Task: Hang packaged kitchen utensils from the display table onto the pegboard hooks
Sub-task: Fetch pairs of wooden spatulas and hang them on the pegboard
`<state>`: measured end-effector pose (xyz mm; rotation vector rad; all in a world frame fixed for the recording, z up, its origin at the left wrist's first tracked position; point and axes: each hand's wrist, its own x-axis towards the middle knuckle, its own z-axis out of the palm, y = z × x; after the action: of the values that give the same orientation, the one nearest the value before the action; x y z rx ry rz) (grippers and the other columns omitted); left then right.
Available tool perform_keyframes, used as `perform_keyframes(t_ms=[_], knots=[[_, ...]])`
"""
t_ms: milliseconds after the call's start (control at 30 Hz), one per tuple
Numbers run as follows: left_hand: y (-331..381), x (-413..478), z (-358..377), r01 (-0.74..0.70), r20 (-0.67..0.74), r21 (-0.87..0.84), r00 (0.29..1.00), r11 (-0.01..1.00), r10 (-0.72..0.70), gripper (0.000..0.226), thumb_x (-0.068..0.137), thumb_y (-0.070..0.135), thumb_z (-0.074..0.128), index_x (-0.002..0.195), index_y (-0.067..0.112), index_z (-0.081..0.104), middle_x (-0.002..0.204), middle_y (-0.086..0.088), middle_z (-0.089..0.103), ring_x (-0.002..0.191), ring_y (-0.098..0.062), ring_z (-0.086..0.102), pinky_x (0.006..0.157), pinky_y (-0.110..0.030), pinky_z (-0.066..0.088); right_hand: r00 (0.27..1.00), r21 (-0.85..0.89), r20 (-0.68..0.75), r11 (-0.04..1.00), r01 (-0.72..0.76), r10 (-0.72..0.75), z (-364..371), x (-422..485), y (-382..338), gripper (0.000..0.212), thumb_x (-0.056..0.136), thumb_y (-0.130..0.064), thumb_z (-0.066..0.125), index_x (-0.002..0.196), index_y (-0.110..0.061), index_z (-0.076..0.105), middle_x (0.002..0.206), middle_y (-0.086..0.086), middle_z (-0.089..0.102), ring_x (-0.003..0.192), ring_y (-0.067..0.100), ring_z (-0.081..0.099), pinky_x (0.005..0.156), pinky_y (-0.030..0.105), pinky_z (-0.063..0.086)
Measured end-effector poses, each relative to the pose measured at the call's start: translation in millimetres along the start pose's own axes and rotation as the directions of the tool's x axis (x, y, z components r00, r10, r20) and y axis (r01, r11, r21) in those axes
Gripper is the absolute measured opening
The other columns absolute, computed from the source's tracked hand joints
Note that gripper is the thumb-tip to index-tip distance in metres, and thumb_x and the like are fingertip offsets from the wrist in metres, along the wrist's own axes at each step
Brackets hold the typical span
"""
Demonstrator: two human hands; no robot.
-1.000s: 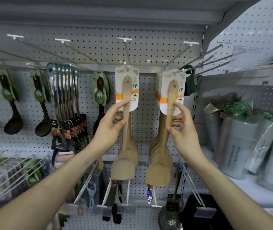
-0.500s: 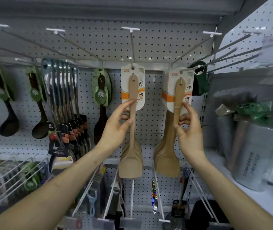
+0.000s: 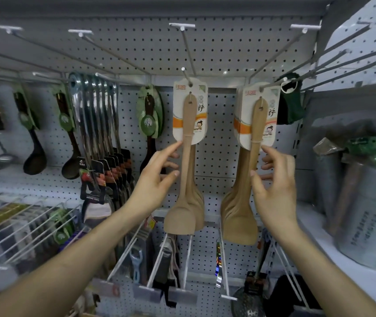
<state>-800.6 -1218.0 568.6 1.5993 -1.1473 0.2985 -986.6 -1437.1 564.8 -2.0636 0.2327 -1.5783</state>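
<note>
Two bunches of packaged wooden spatulas with white and orange cards hang on pegboard hooks. My left hand (image 3: 157, 177) is beside the left wooden spatula (image 3: 188, 156), fingers spread. Its index tip touches the bottom of the card and its thumb stops just short of the handle. My right hand (image 3: 274, 181) is at the right wooden spatula (image 3: 256, 124). The thumb lies across that handle, the other fingers sit behind and beside it, and the index finger is lifted towards the card.
Left of the spatulas hang steel turners (image 3: 95, 124), black ladles (image 3: 34, 156) and a green-carded spoon (image 3: 151, 115). Bare hook rods (image 3: 189, 49) jut out overhead. Lower pegs hold a peeler (image 3: 135, 259) and a skimmer. Wrapped steel pots (image 3: 365, 213) fill the right shelf.
Both hands have slid down the handles and loosened. The left hand has let go of its spatula. The camera has moved closer and tilted slightly up.
</note>
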Motion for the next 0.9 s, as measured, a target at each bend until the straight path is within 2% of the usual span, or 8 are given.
perform_keyframes(t_ms=[100,200,267,333,433,533,633,900], knots=[[7,-19,-15,0.026,0.002,0.17,1.0,0.985,-0.027,0.067,0.107,0.017,0.064,0.157,0.053,0.038,0.135,0.02,0.05,0.125,-0.004,0.056,0.092,-0.012,0.051,0.989,-0.027,0.086,0.992,0.123,-0.121,11,-7,-16,0.058,0.097,-0.004,0.071,0.151,-0.015,0.053,0.131,0.001,0.049,0.115,0.022,0.057,0.098,0.041,0.053],[20,-43,-33,0.058,-0.025,0.338,0.998,0.939,-0.053,0.063,0.106,0.027,0.065,0.16,0.047,0.038,0.137,0.019,0.046,0.125,0.001,0.053,0.091,-0.015,0.052,0.953,-0.034,0.215,0.974,0.226,-0.213,32,-16,-38,0.054,0.098,-0.01,0.071,0.149,-0.012,0.055,0.134,0.008,0.051,0.121,0.027,0.056,0.095,0.046,0.054],[33,-62,-48,0.084,-0.041,0.45,0.996,0.889,-0.073,0.062,0.105,0.033,0.064,0.161,0.042,0.038,0.141,0.016,0.044,0.12,-0.005,0.058,0.095,-0.03,0.056,0.922,-0.017,0.289,0.961,0.275,-0.258,48,-24,-53,0.053,0.098,-0.015,0.072,0.148,-0.013,0.055,0.133,0.008,0.05,0.122,0.029,0.054,0.095,0.049,0.055],[47,-84,-64,0.123,-0.067,0.571,0.992,0.812,-0.103,0.061,0.105,0.038,0.064,0.161,0.036,0.04,0.145,0.009,0.044,0.122,-0.019,0.059,0.097,-0.046,0.056,0.888,0.009,0.345,0.947,0.321,-0.305,67,-36,-71,0.054,0.098,-0.018,0.073,0.149,-0.014,0.054,0.134,0.008,0.05,0.122,0.029,0.053,0.092,0.047,0.055],[70,-120,-93,0.2,-0.152,0.753,0.98,0.627,-0.13,0.062,0.102,0.046,0.062,0.159,0.029,0.044,0.15,-0.001,0.044,0.133,-0.026,0.052,0.1,-0.049,0.054,0.824,0.048,0.423,0.918,0.394,-0.376,95,-56,-100,0.054,0.099,-0.025,0.071,0.149,-0.016,0.054,0.135,0.008,0.051,0.121,0.032,0.055,0.09,0.05,0.053],[88,-160,-123,0.273,-0.239,0.906,0.961,0.322,-0.14,0.065,0.1,0.052,0.061,0.158,0.026,0.046,0.155,-0.007,0.044,0.135,-0.033,0.049,0.099,-0.051,0.053,0.767,0.071,0.473,0.886,0.457,-0.433,123,-77,-139,0.058,0.095,-0.031,0.071,0.149,-0.018,0.054,0.139,0.009,0.052,0.125,0.036,0.055,0.091,0.053,0.052],[98,-201,-162,0.35,-0.334,0.934,0.926,0.072,-0.175,0.067,0.098,0.058,0.055,0.156,0.026,0.047,0.159,-0.01,0.043,0.14,-0.037,0.045,0.099,-0.055,0.052,0.701,0.104,0.505,0.842,0.529,-0.503,151,-104,-188,0.061,0.091,-0.036,0.069,0.147,-0.017,0.055,0.145,0.013,0.052,0.132,0.038,0.052,0.096,0.054,0.049],[95,-315,-310,0.476,-0.517,0.851,0.833,-0.222,-0.199,0.066,0.097,0.06,0.05,0.152,0.023,0.05,0.158,-0.015,0.046,0.139,-0.04,0.047,0.091,-0.053,0.05,0.566,0.235,0.551,0.765,0.6,-0.614,247,-192,-340,0.071,0.088,-0.041,0.073,0.152,-0.02,0.051,0.153,0.014,0.049,0.141,0.037,0.046,0.108,0.055,0.041]])
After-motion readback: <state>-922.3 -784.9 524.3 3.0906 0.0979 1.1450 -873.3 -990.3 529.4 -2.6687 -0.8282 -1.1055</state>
